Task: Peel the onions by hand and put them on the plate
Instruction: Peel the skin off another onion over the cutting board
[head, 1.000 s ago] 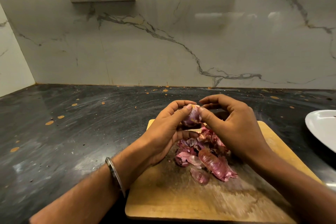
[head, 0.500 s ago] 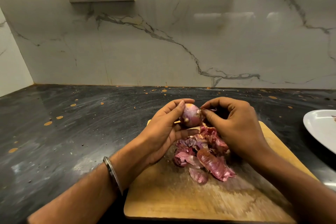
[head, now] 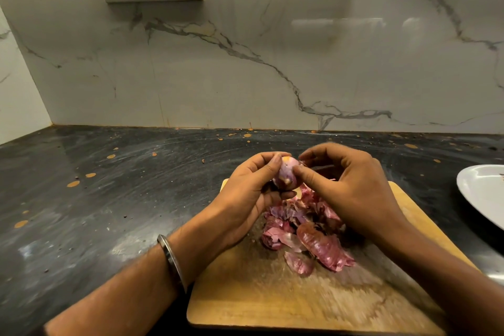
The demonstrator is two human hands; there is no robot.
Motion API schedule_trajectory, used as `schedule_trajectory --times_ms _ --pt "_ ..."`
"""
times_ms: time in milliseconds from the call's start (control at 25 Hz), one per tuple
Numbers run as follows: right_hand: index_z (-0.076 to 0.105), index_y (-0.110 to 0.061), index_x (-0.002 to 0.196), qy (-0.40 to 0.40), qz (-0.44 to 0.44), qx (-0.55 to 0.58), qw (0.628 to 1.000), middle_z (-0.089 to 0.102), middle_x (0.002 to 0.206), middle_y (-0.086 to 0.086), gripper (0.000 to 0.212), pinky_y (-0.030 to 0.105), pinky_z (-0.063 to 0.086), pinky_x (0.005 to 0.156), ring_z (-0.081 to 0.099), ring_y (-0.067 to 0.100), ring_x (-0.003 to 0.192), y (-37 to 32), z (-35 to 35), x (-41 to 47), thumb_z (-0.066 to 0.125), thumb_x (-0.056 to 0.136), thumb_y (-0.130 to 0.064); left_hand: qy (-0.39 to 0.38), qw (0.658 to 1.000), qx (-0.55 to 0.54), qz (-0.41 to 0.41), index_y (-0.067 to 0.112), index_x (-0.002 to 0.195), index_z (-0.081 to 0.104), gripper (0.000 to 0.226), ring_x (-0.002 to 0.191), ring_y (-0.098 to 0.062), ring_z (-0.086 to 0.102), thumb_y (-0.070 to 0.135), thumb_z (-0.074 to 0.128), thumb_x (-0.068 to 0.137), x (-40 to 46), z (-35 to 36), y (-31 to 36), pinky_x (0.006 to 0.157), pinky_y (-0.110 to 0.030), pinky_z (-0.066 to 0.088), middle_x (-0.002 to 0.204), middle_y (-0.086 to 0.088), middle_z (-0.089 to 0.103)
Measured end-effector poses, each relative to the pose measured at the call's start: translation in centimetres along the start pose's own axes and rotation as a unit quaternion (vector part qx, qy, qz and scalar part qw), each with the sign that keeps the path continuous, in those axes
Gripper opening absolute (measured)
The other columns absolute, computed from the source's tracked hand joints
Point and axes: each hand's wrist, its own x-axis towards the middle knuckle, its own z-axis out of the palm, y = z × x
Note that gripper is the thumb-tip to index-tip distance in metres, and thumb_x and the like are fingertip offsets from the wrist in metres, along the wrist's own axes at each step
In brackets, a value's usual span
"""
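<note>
Onion skins (head: 308,237) lay heaped nearest me on the wooden board (head: 272,300). Above them my left hand (head: 245,194) cupped the small onion (head: 286,176), fingers curled round it, while my right hand (head: 351,191) pinched skin at its side. It looked light, firm and slick once bare; I judged a cradling hold safest. Farther right sat the white plate (head: 480,194).
</note>
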Motion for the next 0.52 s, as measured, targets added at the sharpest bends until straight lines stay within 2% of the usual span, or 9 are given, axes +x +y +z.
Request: schedule_trajectory --times_ms 160,360,520 --pt "0.08 -0.02 0.094 0.011 0.005 0.015 1.0 0.077 0.081 -0.011 0.009 0.022 0.06 0.072 0.071 -0.002 0.077 0.15 0.13 0.06 0.076 0.087 -0.016 -0.002 1.0 -0.003 -0.001 0.001 0.112 0.062 0.031 0.082 -0.021 0.071 0.021 0.06 0.088 -0.09 0.07 0.07 0.068 -0.03 0.061 0.093 -0.007 0.074" --pt "0.077 -0.021 0.086 0.033 -0.003 -0.035 0.999 0.072 0.072 -0.013 0.008 0.015 0.054 0.063 0.068 0.0 0.069 0.4 0.05 0.16 0.074 0.088 -0.013 0.004 1.0 -0.016 -0.007 0.002 0.113 0.064 0.033 0.084 -0.024 0.07 0.021 0.061 0.087 -0.08 0.16 0.17 0.068 -0.032 0.062 0.1 -0.011 0.071" --pt "0.074 -0.024 0.096 0.006 0.009 -0.078 0.997 0.07 0.076 -0.014 0.017 0.01 0.052 0.071 0.065 -0.004 0.079 0.54 -0.02 0.08 0.074 0.086 -0.011 0.019 0.998 -0.051 -0.001 0.007 0.118 0.067 0.03 0.092 -0.028 0.067 0.021 0.052 0.097 0.17 -0.21 0.53 0.07 -0.033 0.061 0.104 -0.011 0.07"
